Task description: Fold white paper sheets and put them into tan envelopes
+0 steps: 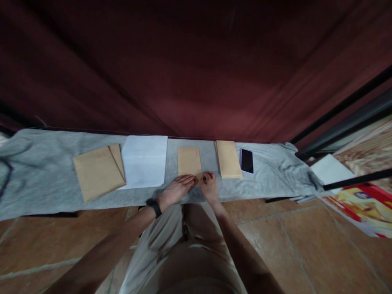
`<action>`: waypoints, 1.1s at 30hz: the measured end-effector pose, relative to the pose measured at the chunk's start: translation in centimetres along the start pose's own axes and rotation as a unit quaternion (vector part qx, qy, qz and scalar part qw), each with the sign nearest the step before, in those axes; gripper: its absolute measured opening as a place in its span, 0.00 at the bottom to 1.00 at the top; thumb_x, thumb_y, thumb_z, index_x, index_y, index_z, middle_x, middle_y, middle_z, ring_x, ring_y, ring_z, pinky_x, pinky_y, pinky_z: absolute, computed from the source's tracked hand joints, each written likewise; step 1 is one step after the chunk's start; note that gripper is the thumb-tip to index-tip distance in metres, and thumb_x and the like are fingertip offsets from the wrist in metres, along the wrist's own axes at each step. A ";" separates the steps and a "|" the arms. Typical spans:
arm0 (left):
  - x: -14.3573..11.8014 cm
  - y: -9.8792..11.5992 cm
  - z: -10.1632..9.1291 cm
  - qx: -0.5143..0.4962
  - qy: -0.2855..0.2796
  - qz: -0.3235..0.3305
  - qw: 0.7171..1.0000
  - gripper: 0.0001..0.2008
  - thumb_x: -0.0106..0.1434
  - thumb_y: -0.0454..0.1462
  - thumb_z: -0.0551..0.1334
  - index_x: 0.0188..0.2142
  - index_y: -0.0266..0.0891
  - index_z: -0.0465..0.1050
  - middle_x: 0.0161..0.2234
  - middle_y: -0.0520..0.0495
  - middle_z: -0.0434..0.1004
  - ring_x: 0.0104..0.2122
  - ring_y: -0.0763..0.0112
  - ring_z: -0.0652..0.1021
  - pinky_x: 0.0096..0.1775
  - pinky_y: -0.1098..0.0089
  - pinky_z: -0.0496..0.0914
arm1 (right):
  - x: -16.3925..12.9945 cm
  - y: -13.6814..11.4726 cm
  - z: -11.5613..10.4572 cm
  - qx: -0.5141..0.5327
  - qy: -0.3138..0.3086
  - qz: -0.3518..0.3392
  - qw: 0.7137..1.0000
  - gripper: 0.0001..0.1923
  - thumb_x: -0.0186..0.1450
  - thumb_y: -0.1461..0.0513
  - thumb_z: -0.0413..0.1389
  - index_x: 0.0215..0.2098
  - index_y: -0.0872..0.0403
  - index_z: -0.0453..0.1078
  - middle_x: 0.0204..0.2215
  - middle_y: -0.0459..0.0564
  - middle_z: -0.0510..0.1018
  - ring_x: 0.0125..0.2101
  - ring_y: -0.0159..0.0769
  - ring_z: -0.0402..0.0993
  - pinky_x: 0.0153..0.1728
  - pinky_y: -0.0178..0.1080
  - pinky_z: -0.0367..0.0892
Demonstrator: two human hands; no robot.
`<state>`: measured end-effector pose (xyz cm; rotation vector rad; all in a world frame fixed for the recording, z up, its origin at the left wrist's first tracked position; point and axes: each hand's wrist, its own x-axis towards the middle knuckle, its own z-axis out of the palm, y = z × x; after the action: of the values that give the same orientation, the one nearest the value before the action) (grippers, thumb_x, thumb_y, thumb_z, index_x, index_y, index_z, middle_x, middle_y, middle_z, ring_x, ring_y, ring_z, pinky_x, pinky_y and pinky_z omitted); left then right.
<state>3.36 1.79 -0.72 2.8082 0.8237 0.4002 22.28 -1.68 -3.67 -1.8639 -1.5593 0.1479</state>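
Observation:
A small brown envelope [189, 160] lies in the middle of a grey cloth [43, 171] spread over a low surface. My left hand [177, 189], with a black wristband, rests flat with its fingers on the envelope's near edge. My right hand [209, 184] is closed beside it at the envelope's near right corner, and seems to hold a small dark object, too small to make out.
A stack of larger brown envelopes [97, 171] lies at the left, white paper [144, 161] next to it. Another brown envelope [228, 158] and a black phone [246, 160] lie to the right. A dark red curtain [196, 69] hangs behind. Tiled floor is below.

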 end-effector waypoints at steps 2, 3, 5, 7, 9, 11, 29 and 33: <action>0.4 -0.2 -0.2 0.018 -0.005 -0.001 1.000 0.19 0.73 0.34 0.53 0.60 0.37 0.72 0.61 0.39 0.74 0.63 0.63 0.72 0.64 0.59 0.66 | 0.4 -0.3 0.0 0.000 -0.007 0.006 1.000 0.12 0.66 0.67 0.54 0.46 0.54 0.75 0.44 0.56 0.76 0.48 0.45 0.72 0.50 0.46 0.69; 0.6 -0.2 -0.2 0.026 -0.004 -0.006 1.000 0.19 0.73 0.34 0.54 0.60 0.37 0.72 0.61 0.39 0.74 0.63 0.63 0.72 0.64 0.59 0.65 | 0.6 -0.4 -0.1 0.003 -0.007 0.005 1.000 0.13 0.67 0.67 0.54 0.47 0.53 0.75 0.46 0.56 0.76 0.50 0.45 0.72 0.52 0.46 0.68; 0.6 -0.2 0.0 0.044 -0.005 -0.016 0.999 0.20 0.71 0.32 0.54 0.60 0.37 0.71 0.62 0.39 0.74 0.63 0.63 0.72 0.64 0.59 0.65 | 0.7 -0.8 0.0 0.014 -0.010 -0.010 1.000 0.15 0.67 0.67 0.53 0.51 0.53 0.74 0.50 0.56 0.76 0.54 0.44 0.71 0.54 0.46 0.68; 0.4 0.0 0.3 0.071 -0.016 -0.016 0.997 0.21 0.69 0.29 0.55 0.60 0.36 0.71 0.62 0.37 0.73 0.63 0.62 0.71 0.64 0.58 0.65 | 0.5 -0.9 0.0 0.029 -0.019 -0.046 0.998 0.18 0.68 0.68 0.51 0.54 0.52 0.73 0.54 0.56 0.76 0.57 0.43 0.69 0.57 0.47 0.67; 0.0 0.2 0.4 0.101 -0.027 -0.022 0.994 0.24 0.66 0.26 0.54 0.60 0.35 0.70 0.62 0.35 0.73 0.63 0.60 0.71 0.63 0.57 0.65 | 0.0 -0.9 0.1 0.052 -0.032 -0.089 0.994 0.19 0.69 0.68 0.50 0.55 0.53 0.72 0.57 0.56 0.75 0.59 0.42 0.68 0.59 0.48 0.66; -0.4 0.5 0.1 0.126 -0.034 -0.033 0.991 0.25 0.65 0.24 0.54 0.60 0.35 0.69 0.62 0.34 0.73 0.63 0.58 0.72 0.61 0.57 0.67 | -0.4 -0.7 0.1 0.081 -0.035 -0.111 0.990 0.19 0.70 0.68 0.48 0.56 0.53 0.72 0.57 0.56 0.75 0.59 0.41 0.69 0.60 0.48 0.66; 0.9 -1.9 0.0 -0.438 0.289 -0.508 0.683 0.24 0.55 0.38 0.69 0.52 0.38 0.73 0.37 0.47 0.80 0.38 0.62 0.80 0.43 0.63 0.73 | 0.9 0.6 0.1 0.077 -0.028 -0.002 0.997 0.20 0.67 0.67 0.51 0.55 0.54 0.73 0.44 0.57 0.79 0.46 0.45 0.76 0.50 0.47 0.73; 1.7 -1.2 -0.5 -0.502 0.288 -0.501 0.644 0.26 0.51 0.37 0.70 0.51 0.37 0.74 0.29 0.52 0.78 0.28 0.68 0.77 0.32 0.69 0.69 | 1.8 -0.2 1.1 0.161 -0.062 0.035 0.984 0.20 0.66 0.67 0.51 0.54 0.54 0.74 0.41 0.53 0.81 0.38 0.41 0.79 0.43 0.42 0.75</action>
<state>3.98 3.83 -0.20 0.9201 1.4656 1.0812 22.00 0.43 -3.80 -1.6780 -1.4531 0.5252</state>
